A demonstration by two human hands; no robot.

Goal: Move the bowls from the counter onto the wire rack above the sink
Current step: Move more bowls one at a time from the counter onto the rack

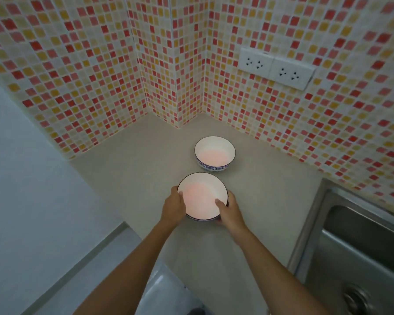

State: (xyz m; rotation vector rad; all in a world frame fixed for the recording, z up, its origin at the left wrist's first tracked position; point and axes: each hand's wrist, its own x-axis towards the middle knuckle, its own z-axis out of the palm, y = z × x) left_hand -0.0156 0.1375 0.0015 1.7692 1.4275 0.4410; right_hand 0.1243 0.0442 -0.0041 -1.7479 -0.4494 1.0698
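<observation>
We are wrapping our fingers (219, 202) around the near bowl (202, 196): the right thumb is hooking over the rim at 4 o'clock, and the rest of the right hand (228, 212) is cupping the outer wall beneath. The left hand (173, 206) is gripping the opposite side at 9 o'clock, its thumb lying on the rim. So both hands are clasping this one bowl, neither loose nor empty. We cannot tell whether it is resting on the table (132, 178) or just clear of it.

The far bowl (214, 153) is sitting upright on the table at 1 o'clock from the near one, just beside it but apart, and nothing is touching it. Both look empty.

The sink (355, 242) is lying well off at 4 o'clock. The wire rack is not showing anywhere in view, so we are judging that no bowl is up there yet. By our reckoning the task is only beginning: the first bowl is in hand, its carry and placing are left, and the second bowl is waiting entirely.
</observation>
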